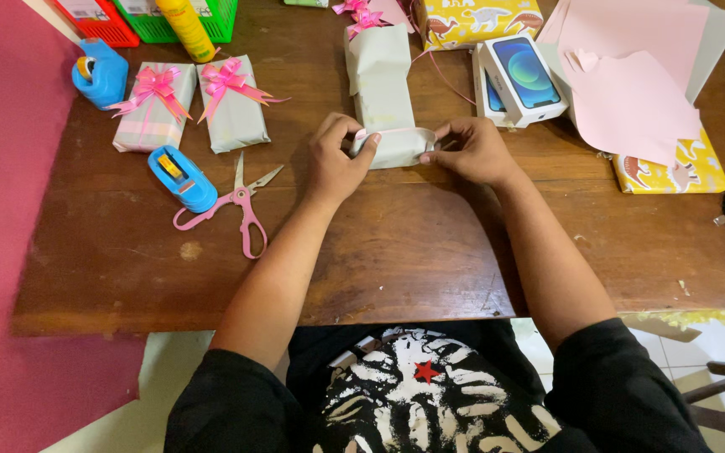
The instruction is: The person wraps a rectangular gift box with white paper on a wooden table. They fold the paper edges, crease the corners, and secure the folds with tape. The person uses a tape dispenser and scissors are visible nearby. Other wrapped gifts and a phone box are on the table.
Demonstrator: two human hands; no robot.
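Observation:
A small box wrapped in pale grey-green paper lies lengthwise on the brown wooden table, its near end toward me. A pink ribbon runs across that near end. My left hand pinches the ribbon and box at the left side. My right hand grips them at the right side. A pink bow sits at the box's far end.
Two wrapped gifts with pink bows lie at left. Near them are blue tape dispensers and pink-handled scissors. A phone box, pink paper sheets and dinosaur-print paper sit at right. Red and green baskets stand behind.

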